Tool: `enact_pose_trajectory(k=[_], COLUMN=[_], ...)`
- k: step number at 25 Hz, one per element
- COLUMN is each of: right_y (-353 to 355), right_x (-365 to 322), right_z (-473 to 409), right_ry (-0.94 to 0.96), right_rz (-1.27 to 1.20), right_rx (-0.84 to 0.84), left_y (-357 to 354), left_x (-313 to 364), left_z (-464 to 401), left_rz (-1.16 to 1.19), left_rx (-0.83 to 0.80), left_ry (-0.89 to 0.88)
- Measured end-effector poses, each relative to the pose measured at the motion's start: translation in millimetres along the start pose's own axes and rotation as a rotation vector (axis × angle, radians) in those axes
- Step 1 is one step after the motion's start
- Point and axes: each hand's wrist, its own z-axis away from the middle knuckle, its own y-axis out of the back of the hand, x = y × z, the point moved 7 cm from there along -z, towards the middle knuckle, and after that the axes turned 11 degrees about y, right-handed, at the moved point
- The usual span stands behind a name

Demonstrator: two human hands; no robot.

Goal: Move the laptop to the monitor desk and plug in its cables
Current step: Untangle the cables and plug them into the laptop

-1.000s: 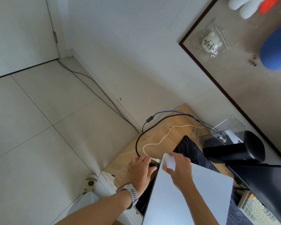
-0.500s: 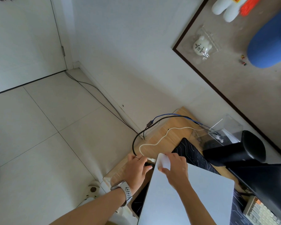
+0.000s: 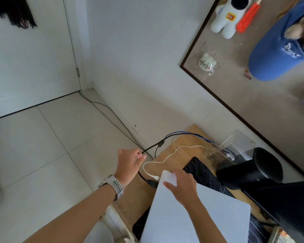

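1. My left hand [image 3: 130, 162] is lifted off the desk edge, fingers loosely curled around the black cable [image 3: 148, 149]; the cable passes through or under the fingers, but I can't tell how firm the hold is.
2. My right hand [image 3: 182, 184] lies flat on the laptop's [image 3: 197, 218] far left corner, fingers spread and straight, pressing down, gripping nothing.
3. Laptop is closed, silver lid up, on the dark desk mat [image 3: 206, 174] on the wooden desk [image 3: 182, 151], just left of the monitor [image 3: 291, 206].
4. Black cable's plug [image 3: 152, 183] sits at the laptop's left edge; white cable [image 3: 167, 159] plug is right beside it, also at that edge.
5. White cable snakes back across the desk toward a clear plastic box [image 3: 235, 146].
6. Black speaker [image 3: 251, 171] lies between the box and the monitor.
7. Watch [image 3: 115, 185] on my left wrist.
8. Pinboard [image 3: 253, 106] on the wall carries plush toys.
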Motion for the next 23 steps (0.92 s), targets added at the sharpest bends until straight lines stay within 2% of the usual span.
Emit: enact_pose_trajectory(k=[6,9,11,17,23], right_y=[13.0,26.3,33.8,42.0,41.7], right_x=[12.7,16.3,22.3,38.3,50.9], right_z=[-7.2,-29.9,-53.7,-135.4,-230.5], right_ry=[-0.011,-0.023,-0.061,-0.174,-0.198], right_rz=[-0.136,-0.027,-0.008,-0.166,-0.019], right_rx=[0.06,0.033,0.03,0.048,0.029], left_y=[-6.5,-21.5,-33.6,-75.6,-113.0], left_x=[16.5,22.2,22.7,17.0,1.7], left_z=[-25.0,-42.8,-62.8,-142.3,-208.4], left_rz=[-0.009,0.003,0.013,-0.029,-0.105], left_rx=[0.011,-0.008,-0.038,-0.167,-0.299], left_ry=[-0.003,-0.025,-0.031,-0.017,0.016])
